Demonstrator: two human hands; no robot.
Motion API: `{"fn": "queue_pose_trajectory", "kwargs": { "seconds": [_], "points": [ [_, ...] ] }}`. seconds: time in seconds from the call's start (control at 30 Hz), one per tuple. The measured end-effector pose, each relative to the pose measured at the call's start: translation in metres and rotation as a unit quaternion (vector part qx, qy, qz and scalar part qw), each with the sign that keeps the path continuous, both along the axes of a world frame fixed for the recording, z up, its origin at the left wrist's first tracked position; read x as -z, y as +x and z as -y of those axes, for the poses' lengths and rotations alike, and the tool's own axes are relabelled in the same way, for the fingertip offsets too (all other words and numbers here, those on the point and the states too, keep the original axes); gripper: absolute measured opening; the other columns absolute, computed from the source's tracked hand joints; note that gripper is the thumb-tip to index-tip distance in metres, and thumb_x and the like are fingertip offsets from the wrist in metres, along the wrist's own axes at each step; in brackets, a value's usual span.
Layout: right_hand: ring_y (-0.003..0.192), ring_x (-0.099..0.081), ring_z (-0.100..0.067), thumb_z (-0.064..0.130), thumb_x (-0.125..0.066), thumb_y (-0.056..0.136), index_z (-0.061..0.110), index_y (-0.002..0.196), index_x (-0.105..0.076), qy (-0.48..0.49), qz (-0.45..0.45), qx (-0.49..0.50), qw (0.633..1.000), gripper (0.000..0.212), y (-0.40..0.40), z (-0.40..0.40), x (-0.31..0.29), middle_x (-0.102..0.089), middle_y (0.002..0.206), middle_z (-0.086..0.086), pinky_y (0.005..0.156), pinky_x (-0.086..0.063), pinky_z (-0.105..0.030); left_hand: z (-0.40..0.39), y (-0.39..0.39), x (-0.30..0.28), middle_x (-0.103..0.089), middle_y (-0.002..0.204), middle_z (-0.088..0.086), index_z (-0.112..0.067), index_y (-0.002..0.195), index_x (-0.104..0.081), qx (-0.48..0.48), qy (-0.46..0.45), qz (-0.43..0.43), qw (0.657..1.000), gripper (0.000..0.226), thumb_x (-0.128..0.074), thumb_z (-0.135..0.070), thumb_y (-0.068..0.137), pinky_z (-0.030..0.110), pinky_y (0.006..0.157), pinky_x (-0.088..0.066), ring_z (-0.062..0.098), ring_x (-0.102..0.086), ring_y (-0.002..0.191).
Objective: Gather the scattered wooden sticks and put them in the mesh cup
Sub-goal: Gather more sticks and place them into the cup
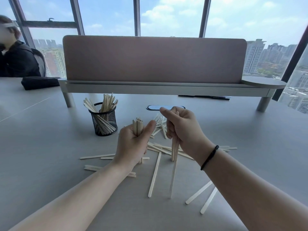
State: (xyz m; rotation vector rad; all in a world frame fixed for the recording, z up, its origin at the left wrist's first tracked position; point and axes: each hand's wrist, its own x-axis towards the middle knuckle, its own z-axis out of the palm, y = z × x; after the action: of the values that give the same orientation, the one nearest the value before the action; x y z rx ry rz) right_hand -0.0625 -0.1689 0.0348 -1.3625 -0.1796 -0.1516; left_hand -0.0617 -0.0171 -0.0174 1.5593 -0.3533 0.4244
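Observation:
A black mesh cup stands on the grey table, with several wooden sticks leaning out of its top. My left hand grips an upright bundle of sticks just right of the cup. My right hand holds a second, smaller bunch of sticks that hang down almost vertically above the table. Several loose sticks lie scattered flat on the table under and around both hands, some partly hidden by my forearms.
A raised shelf with a pink divider panel crosses the table behind the cup. An oval cable port sits in the table just beyond my right hand. A black pouch lies far left, near a seated person.

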Motion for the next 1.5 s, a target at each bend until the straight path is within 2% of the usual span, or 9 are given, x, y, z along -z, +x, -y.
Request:
{"fn": "queue_pose_trajectory", "kwargs": {
  "seconds": [0.2, 0.3, 0.43, 0.67, 0.73, 0.87, 1.1, 1.27, 1.5],
  "points": [
    [0.037, -0.021, -0.015, 0.025, -0.069, 0.093, 0.019, 0.056, -0.037, -0.031, 0.016, 0.028, 0.999, 0.049, 0.0, -0.005, 0.007, -0.03, 0.045, 0.0, 0.042, -0.023, -0.021, 0.001, 0.001, -0.002, -0.026, 0.049, 0.024, 0.0, 0.056, -0.032, -0.006, 0.012, -0.009, 1.0, 0.073, -0.068, -0.059, 0.08, 0.038, 0.046, -0.03, 0.032, -0.026, 0.043],
    [0.041, -0.018, -0.016, 0.03, -0.065, 0.095, 0.022, 0.052, -0.032, -0.028, 0.013, 0.03, 0.999, 0.055, -0.001, -0.006, 0.008, -0.026, 0.046, 0.001, 0.044, -0.02, -0.023, 0.003, 0.0, -0.003, -0.023, 0.047, 0.009, -0.014, 0.052, -0.029, 0.015, -0.021, -0.042, 0.999, 0.062, -0.068, -0.05, 0.084, 0.026, 0.049, -0.022, 0.018, -0.02, 0.042],
    [0.041, -0.015, -0.014, 0.031, -0.065, 0.094, 0.024, 0.044, -0.031, -0.014, -0.011, 0.015, 1.0, 0.061, -0.003, -0.003, 0.004, -0.023, 0.044, 0.003, 0.045, -0.019, -0.022, 0.003, 0.0, -0.003, -0.025, 0.041, -0.005, -0.025, 0.047, -0.033, 0.042, -0.058, -0.065, 0.995, 0.055, -0.067, -0.038, 0.089, 0.019, 0.046, -0.021, 0.013, -0.019, 0.033],
    [0.038, -0.02, -0.015, 0.03, -0.063, 0.096, 0.024, 0.043, -0.03, -0.04, -0.027, -0.013, 0.999, 0.063, -0.005, -0.006, 0.006, -0.026, 0.042, 0.004, 0.044, -0.022, -0.023, 0.001, -0.002, -0.001, -0.041, 0.04, 0.013, -0.005, 0.046, -0.042, 0.019, -0.007, -0.036, 0.999, 0.062, -0.068, -0.036, 0.093, 0.032, 0.049, -0.038, 0.024, -0.039, 0.037],
    [0.04, -0.022, -0.016, 0.031, -0.062, 0.096, 0.025, 0.042, -0.031, -0.051, -0.036, -0.02, 0.998, 0.063, -0.006, -0.008, 0.007, -0.028, 0.043, 0.005, 0.044, -0.023, -0.024, 0.001, -0.003, -0.002, -0.039, 0.039, 0.01, -0.01, 0.046, -0.042, 0.016, 0.003, -0.055, 0.998, 0.061, -0.07, -0.041, 0.091, 0.032, 0.048, -0.035, 0.023, -0.037, 0.036],
    [0.041, -0.018, -0.015, 0.035, -0.056, 0.099, 0.024, 0.042, -0.028, -0.05, -0.043, -0.016, 0.998, 0.064, -0.007, -0.005, 0.004, -0.025, 0.042, 0.003, 0.044, -0.019, -0.023, 0.001, -0.001, -0.008, -0.024, 0.042, -0.001, -0.021, 0.048, -0.032, 0.043, -0.058, -0.132, 0.989, 0.06, -0.07, -0.041, 0.09, 0.025, 0.049, -0.018, 0.015, -0.019, 0.038],
    [0.043, -0.012, -0.012, 0.033, -0.055, 0.099, 0.026, 0.049, -0.022, 0.003, -0.074, -0.027, 0.997, 0.061, -0.012, -0.003, 0.005, -0.015, 0.047, 0.002, 0.045, -0.012, -0.021, 0.002, -0.006, -0.018, -0.022, 0.039, -0.002, -0.024, 0.038, -0.03, 0.065, -0.092, -0.155, 0.981, 0.068, -0.057, -0.035, 0.099, 0.022, 0.044, -0.019, 0.016, -0.018, 0.035],
    [0.046, -0.008, -0.014, 0.034, -0.056, 0.098, 0.025, 0.053, -0.02, 0.053, -0.099, -0.033, 0.993, 0.058, -0.008, -0.022, -0.005, -0.013, 0.05, 0.002, 0.051, -0.006, -0.029, -0.014, -0.006, -0.033, -0.02, 0.041, -0.004, -0.025, 0.038, -0.028, 0.069, -0.127, -0.159, 0.977, 0.069, -0.054, -0.036, 0.101, 0.02, 0.042, -0.019, 0.013, -0.018, 0.034],
    [0.047, -0.009, -0.017, 0.04, -0.054, 0.098, 0.025, 0.055, -0.021, 0.031, -0.075, -0.085, 0.993, 0.057, 0.02, -0.085, -0.034, -0.014, 0.052, 0.003, 0.052, -0.007, -0.032, -0.061, 0.017, -0.068, -0.015, 0.048, -0.002, -0.023, 0.056, -0.022, 0.02, -0.238, -0.134, 0.962, 0.056, -0.054, -0.031, 0.101, 0.018, 0.041, -0.014, 0.013, -0.011, 0.04]
  ]
}}
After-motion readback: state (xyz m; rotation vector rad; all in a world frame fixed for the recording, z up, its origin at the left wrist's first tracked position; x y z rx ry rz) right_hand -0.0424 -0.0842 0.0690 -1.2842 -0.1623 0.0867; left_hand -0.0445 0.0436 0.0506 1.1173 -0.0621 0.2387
